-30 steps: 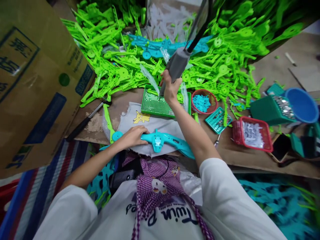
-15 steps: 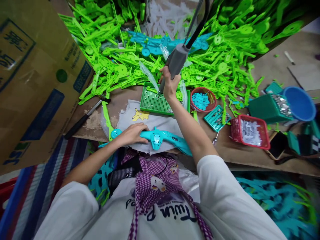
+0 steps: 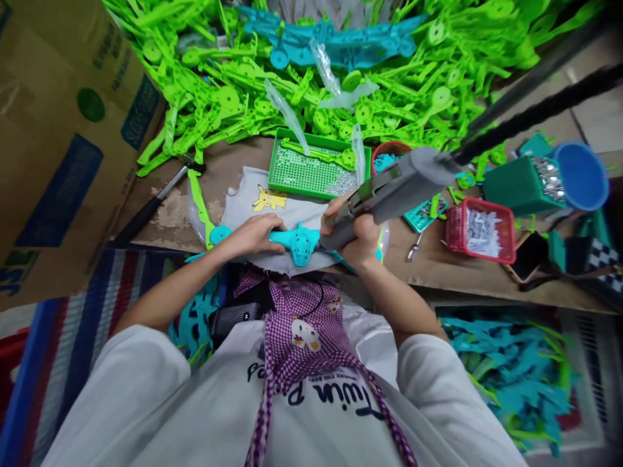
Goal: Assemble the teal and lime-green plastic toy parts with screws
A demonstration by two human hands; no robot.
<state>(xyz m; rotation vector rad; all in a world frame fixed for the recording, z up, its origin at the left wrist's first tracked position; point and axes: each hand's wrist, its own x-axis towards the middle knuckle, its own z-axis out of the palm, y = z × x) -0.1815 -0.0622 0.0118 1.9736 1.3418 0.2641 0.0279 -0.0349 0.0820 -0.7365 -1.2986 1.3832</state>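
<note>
A turquoise plastic part (image 3: 302,244) with a raised middle lies across a grey cloth (image 3: 236,211) at the table's front edge. My left hand (image 3: 257,235) grips it on its left side, fingers closed around it. In my right hand (image 3: 357,237) is a grey electric screwdriver (image 3: 389,194), tilted, its tip low against or close to the right side of the turquoise part. Whether the tip touches cannot be seen clearly. Just beyond the cloth sits a green tray (image 3: 302,185) with small screws and a lime-green plastic arm (image 3: 316,153) in it.
Lime-green parts (image 3: 228,97) are heaped at the back. A hammer (image 3: 150,204) and a cardboard box (image 3: 73,149) stand left. To the right are a red basket (image 3: 455,233), a dark green bin (image 3: 516,185), a blue tub (image 3: 581,175) and a small screwdriver (image 3: 414,248).
My right hand has brought the electric screwdriver down from above the tray to the right side of the turquoise part. My left hand keeps its hold.
</note>
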